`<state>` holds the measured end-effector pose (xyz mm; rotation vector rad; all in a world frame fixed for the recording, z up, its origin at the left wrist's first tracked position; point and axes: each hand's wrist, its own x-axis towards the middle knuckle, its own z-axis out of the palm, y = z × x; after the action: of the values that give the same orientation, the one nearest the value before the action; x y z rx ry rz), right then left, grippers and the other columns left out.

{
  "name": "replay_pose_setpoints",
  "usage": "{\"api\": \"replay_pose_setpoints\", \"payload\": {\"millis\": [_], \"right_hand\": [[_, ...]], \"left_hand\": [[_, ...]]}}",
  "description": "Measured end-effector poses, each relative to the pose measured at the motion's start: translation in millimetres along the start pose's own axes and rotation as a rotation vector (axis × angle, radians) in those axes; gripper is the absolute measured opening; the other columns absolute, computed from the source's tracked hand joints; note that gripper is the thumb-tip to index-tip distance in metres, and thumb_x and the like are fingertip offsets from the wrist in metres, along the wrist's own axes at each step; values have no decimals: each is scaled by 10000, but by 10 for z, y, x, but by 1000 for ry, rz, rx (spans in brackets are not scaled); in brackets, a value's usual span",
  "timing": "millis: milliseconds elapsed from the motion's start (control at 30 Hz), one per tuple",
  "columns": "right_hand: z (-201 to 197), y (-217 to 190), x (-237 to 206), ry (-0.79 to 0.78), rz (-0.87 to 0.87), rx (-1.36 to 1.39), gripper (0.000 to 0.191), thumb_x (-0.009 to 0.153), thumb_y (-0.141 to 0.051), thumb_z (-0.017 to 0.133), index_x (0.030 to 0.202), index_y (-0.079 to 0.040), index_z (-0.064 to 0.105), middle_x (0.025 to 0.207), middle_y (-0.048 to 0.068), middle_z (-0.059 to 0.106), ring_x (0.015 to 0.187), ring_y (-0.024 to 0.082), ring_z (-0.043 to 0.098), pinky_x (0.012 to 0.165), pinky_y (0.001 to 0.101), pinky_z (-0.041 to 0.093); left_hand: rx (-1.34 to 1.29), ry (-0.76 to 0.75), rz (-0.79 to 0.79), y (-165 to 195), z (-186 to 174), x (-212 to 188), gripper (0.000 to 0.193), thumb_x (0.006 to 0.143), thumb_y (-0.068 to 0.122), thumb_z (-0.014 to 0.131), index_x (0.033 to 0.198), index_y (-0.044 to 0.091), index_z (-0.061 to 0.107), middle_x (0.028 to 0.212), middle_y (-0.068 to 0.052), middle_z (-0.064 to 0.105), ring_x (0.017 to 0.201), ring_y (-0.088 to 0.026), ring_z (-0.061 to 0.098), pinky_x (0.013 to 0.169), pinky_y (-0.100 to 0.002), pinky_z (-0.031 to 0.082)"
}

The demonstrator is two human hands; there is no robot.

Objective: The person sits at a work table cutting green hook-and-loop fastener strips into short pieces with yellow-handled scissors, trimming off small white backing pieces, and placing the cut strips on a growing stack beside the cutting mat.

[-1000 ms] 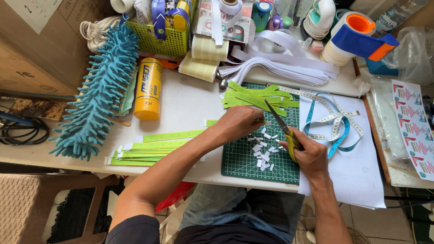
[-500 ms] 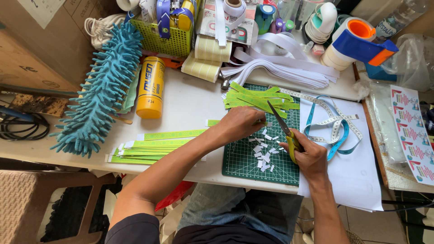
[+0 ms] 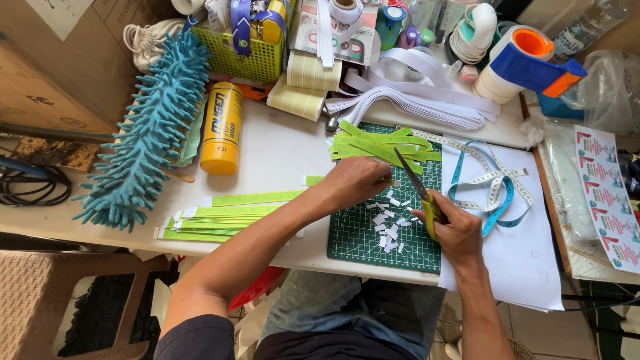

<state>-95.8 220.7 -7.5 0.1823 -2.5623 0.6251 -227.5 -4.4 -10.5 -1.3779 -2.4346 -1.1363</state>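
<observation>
Green paper strip (image 3: 387, 180), pinched in the left hand (image 3: 357, 181) above the green cutting mat (image 3: 363, 243), near the mat's upper middle; only a short end visible past the fingers. Left hand curled tight, fingers together on the strip, knuckles up. Scissors (image 3: 419, 190) with yellow handles gripped in the right hand (image 3: 452, 227), fingers closed through the loops, dark blades angled up and left toward the strip; blades apart or together, cannot tell. Small white paper offcuts (image 3: 388, 230) scattered on the mat between and below the two hands. Loose pile of cut green strips (image 3: 380, 143) at the mat's top edge, crossed over one another. Stack of longer green strips (image 3: 223, 217) flat on the white desk (image 3: 280, 150), left of the mat, partly under the left forearm. Blue-and-white measuring tape (image 3: 497, 183) looped on white paper sheets (image 3: 527, 260) right of the mat, just beside the right hand. Yellow cylindrical can (image 3: 221, 127) lying on its side farther left, beside a teal chenille duster (image 3: 150, 133). Green plastic basket (image 3: 243, 60), rolls of pale ruled paper (image 3: 303, 87) and white bands (image 3: 413, 100) along the desk's far side, tape dispenser with blue and orange parts (image 3: 527, 63) at the far right.
</observation>
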Motion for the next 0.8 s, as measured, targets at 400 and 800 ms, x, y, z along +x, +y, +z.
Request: {"api": "replay_pose_setpoints", "payload": {"millis": [400, 800], "right_hand": [[-16, 41, 8, -1, 24, 30, 541, 747, -189, 913, 1232, -46, 719, 809, 101, 750, 631, 130, 687, 545, 304, 518], [-40, 23, 10, 20, -44, 63, 508, 772, -156, 886, 1235, -44, 708, 943, 107, 767, 708, 120, 706, 604, 287, 544]], "left_hand": [[2, -19, -28, 25, -7, 27, 186, 903, 247, 714, 928, 63, 720, 858, -126, 738, 808, -334, 709, 706, -468, 549], [8, -27, -40, 2, 27, 27, 192, 903, 265, 717, 943, 78, 726, 856, -128, 731, 812, -344, 705, 694, -476, 543]]}}
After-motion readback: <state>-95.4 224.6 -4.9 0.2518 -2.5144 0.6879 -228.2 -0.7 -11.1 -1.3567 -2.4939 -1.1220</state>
